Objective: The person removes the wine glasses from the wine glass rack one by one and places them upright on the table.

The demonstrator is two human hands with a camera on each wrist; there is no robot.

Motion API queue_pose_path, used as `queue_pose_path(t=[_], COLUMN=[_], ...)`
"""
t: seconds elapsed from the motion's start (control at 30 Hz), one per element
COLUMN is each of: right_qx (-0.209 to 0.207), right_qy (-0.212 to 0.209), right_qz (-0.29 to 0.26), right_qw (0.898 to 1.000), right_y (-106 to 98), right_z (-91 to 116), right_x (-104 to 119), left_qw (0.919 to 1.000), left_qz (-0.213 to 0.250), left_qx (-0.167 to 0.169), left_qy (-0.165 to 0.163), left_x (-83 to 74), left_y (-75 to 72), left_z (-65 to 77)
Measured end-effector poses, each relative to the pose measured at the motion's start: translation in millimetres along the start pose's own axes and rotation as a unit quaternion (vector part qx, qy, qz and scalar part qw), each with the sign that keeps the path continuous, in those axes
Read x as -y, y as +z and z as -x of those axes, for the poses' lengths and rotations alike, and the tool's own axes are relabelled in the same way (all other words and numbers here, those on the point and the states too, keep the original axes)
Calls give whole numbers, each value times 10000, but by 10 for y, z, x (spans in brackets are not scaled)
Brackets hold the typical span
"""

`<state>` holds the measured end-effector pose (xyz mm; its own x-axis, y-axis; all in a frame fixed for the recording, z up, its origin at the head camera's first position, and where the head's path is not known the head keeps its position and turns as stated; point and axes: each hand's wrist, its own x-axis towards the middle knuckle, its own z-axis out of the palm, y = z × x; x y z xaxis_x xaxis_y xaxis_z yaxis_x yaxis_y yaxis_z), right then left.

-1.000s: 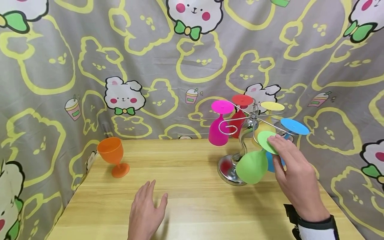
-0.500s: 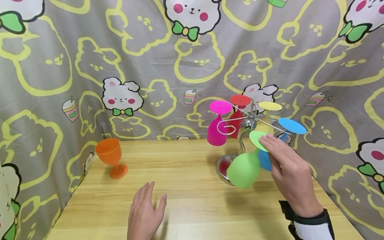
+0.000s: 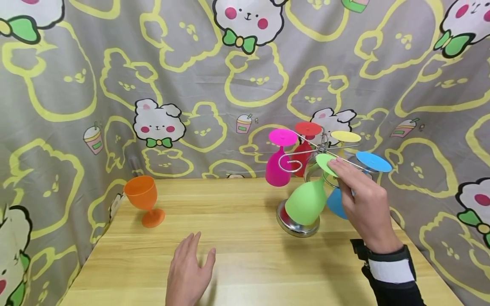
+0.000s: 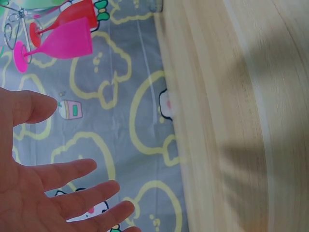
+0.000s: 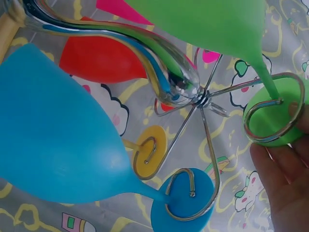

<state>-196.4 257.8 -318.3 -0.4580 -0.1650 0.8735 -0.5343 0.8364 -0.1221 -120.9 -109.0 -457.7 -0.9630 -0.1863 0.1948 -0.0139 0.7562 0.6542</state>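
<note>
My right hand pinches the foot of an upside-down green goblet. In the right wrist view its stem passes through the curl of a wire hook, with the foot on the hook's far side. The hook belongs to a chrome stemware rack. Upside down on other hooks hang a magenta goblet, a red goblet, a yellow goblet and a blue goblet. Fingers spread and holding nothing, my left hand hovers over the table's near part.
An orange goblet stands upright at the left of the wooden table. A grey patterned curtain encloses the back and both sides.
My right hand has carried the green goblet left and slightly up, onto the near hook of the rack. The left hand stays nearly still; the hanging goblets keep their places.
</note>
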Motion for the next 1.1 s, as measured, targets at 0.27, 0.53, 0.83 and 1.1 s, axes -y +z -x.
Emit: queue_pose_path(t=[0.27,0.53,0.83,1.1], right_qx=[-118,-214,-303,-373], right_qy=[190,325,386,400], right_qz=[143,324,488,280], right_qw=[9996,9987,9976,9981], right_y=[11,-44,-211,-407], right_z=[-16,-7,93,126], right_x=[-105,-171,-163,-13], left_qw=[9999,9998,9999,9999], left_qz=[58,96,125,84], left_qx=[-48,-75,34,95], left_qy=[105,124,47,24], left_x=[2,5,-4,-8], left_y=[22,44,47,59], left_z=[14,8,5,-10])
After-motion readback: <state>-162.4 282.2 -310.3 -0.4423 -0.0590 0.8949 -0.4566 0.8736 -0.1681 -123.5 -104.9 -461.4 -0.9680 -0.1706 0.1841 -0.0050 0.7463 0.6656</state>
